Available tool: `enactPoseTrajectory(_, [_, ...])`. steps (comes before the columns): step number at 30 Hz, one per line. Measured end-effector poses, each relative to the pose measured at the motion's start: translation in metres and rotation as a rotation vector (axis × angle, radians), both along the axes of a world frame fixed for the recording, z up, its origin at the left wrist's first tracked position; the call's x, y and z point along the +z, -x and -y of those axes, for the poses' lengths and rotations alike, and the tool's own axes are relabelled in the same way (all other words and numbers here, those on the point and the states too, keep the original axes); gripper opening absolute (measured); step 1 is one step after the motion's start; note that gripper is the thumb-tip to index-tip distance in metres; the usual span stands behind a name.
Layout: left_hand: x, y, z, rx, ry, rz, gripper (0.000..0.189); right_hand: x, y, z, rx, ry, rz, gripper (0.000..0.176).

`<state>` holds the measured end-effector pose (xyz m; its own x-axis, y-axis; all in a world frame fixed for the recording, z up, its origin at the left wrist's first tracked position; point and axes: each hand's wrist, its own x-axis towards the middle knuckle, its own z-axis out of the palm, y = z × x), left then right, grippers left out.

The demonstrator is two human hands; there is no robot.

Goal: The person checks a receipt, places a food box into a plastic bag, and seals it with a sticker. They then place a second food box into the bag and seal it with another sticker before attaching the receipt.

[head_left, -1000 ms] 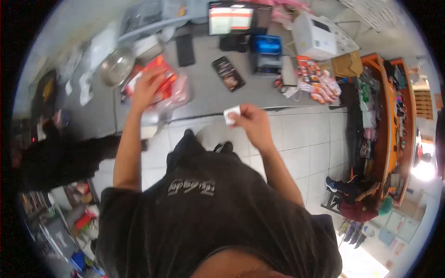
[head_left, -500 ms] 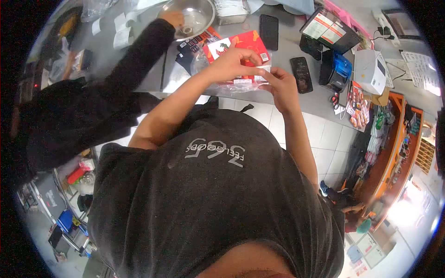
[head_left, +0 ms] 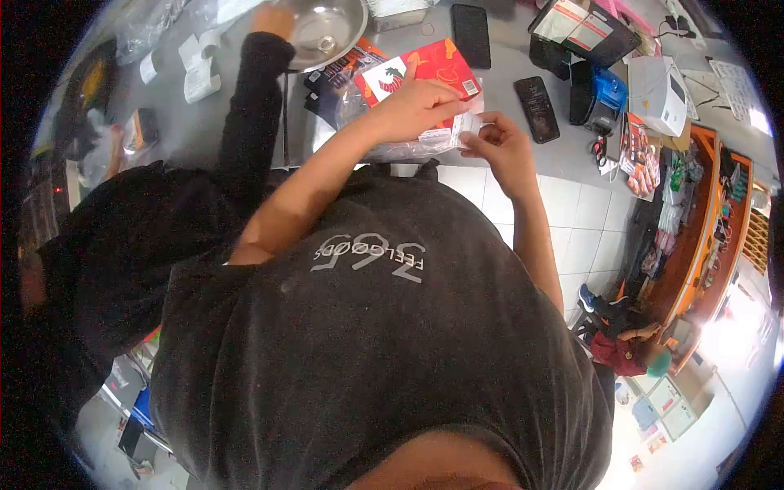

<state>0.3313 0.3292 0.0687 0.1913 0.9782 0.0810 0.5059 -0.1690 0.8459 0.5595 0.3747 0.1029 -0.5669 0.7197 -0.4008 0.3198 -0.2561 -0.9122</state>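
A red-and-white printed box (head_left: 445, 65), with a chili picture and a code square, lies on the counter over crinkled clear plastic (head_left: 400, 150). My left hand (head_left: 418, 110) rests across the box, fingers bent and gripping at its near right part. A small white printed paper slip (head_left: 466, 126) sticks out beside those fingertips. Pinched between thumb and fingers of my right hand (head_left: 505, 149) is the slip's right edge. Dark printed packets (head_left: 335, 75) lie to the left, partly under the box.
Two phones, one farther back (head_left: 470, 37) and one nearer (head_left: 536, 109), lie right of the box. A metal bowl (head_left: 347, 45) stands behind, near a co-worker's hand (head_left: 272, 21). Paper strips (head_left: 198, 69) lie left; a blue-black device (head_left: 600, 98) and white printer (head_left: 657, 96) stand right.
My left fingers have come away from my right fingertips and lie flatter over the box. More of the white slip shows in my right hand. The co-worker's hand has moved left from the bowl.
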Motion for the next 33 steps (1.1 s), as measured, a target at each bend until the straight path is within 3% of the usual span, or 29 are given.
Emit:
enactPoseTrajectory(2, [0.006, 0.001, 0.000, -0.039, 0.081, -0.021, 0.041, -0.008, -0.001, -0.006, 0.024, 0.025, -0.016, 0.029])
enactPoseTrajectory(8, [0.005, 0.003, 0.000, 0.220, -0.187, 0.063, 0.037, -0.024, -0.017, -0.015, -0.040, 0.038, -0.127, 0.024])
enactPoseTrajectory(9, [0.020, 0.008, 0.006, 0.240, -0.040, 0.065, 0.040, -0.024, -0.020, -0.017, -0.046, 0.014, -0.097, 0.024])
enactPoseTrajectory(12, [0.013, 0.020, 0.022, 0.125, -0.301, -0.483, 0.048, -0.038, -0.029, -0.015, -0.106, 0.100, -0.104, 0.028])
enactPoseTrajectory(13, [0.020, 0.017, 0.033, 0.123, -0.235, -0.623, 0.056, -0.035, -0.026, -0.013, -0.141, 0.141, -0.143, 0.029])
enactPoseTrajectory(20, [-0.012, -0.004, 0.059, 0.304, -0.284, -0.839, 0.052, -0.038, -0.008, -0.006, -0.188, 0.258, -0.352, 0.020])
enactPoseTrajectory(26, [-0.019, -0.011, 0.062, 0.372, -0.315, -0.547, 0.048, -0.040, 0.010, 0.004, -0.186, 0.253, -0.423, 0.021])
enactPoseTrajectory(33, [-0.023, -0.006, 0.063, 0.365, -0.394, -0.516, 0.061, -0.063, 0.034, 0.026, -0.263, 0.361, -0.596, 0.021])
